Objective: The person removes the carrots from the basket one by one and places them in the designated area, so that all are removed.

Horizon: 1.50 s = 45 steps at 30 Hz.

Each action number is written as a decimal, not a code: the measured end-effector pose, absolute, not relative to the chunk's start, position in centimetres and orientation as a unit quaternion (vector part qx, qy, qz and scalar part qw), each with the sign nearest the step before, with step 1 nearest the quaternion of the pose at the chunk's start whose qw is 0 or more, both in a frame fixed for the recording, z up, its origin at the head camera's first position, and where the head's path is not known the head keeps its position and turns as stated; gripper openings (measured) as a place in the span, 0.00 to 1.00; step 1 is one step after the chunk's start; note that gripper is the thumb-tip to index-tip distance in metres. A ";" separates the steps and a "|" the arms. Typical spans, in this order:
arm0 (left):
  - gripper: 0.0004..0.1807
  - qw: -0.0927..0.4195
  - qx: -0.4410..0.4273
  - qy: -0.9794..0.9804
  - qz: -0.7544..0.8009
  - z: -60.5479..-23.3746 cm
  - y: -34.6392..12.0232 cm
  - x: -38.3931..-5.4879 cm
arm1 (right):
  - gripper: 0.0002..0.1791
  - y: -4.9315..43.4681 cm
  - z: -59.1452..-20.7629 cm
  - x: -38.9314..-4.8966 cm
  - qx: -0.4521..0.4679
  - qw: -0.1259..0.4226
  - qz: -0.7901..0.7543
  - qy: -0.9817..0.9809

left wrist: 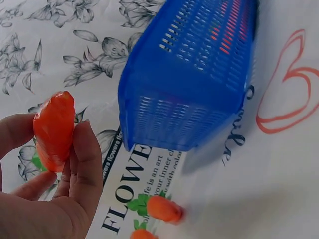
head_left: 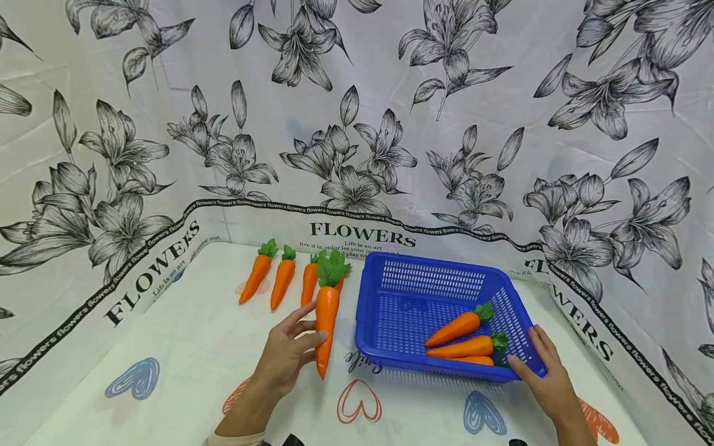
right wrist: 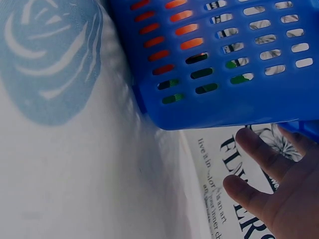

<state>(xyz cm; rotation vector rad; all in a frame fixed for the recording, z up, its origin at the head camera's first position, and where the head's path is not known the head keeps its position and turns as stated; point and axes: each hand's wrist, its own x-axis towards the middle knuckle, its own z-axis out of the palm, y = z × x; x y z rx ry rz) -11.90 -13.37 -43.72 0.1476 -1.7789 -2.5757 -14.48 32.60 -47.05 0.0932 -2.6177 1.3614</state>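
Observation:
My left hand (head_left: 284,353) holds an orange carrot (head_left: 327,310) between thumb and fingers, its green leafy top up and its tip down. In the left wrist view this carrot (left wrist: 54,132) is seen from its tapered end, raised off the table. To its right stands a blue perforated plastic basket (head_left: 365,310). Three carrots (head_left: 454,328) lie inside it, the nearest partly hidden by the front wall. My right hand (head_left: 549,378) is at the basket's front right corner, fingers spread along the rim. In the right wrist view the fingers (right wrist: 259,154) look extended beside the basket wall.
Several more carrots (head_left: 283,282) lie in a row on the table at the back left, one partly behind the held carrot. A white cloth (head_left: 184,347) with printed hearts covers the table. Flower-printed fabric (head_left: 357,155) rises around the back and sides.

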 end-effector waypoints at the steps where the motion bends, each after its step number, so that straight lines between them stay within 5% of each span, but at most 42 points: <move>1: 0.34 0.004 0.049 -0.570 -0.820 -43.9 -13.4 -12.0 | 0.44 32.6 -47.1 -14.5 0.030 0.093 0.458 -0.883; 31: 0.43 -0.082 0.100 -0.677 -0.724 -48.8 -15.4 -11.7 | 0.44 32.7 -47.0 -14.9 0.045 0.099 0.462 -0.880; 45: 0.42 -0.065 0.127 -0.746 -0.651 -49.4 -15.1 -11.5 | 0.44 32.8 -47.1 -14.6 0.037 0.099 0.455 -0.884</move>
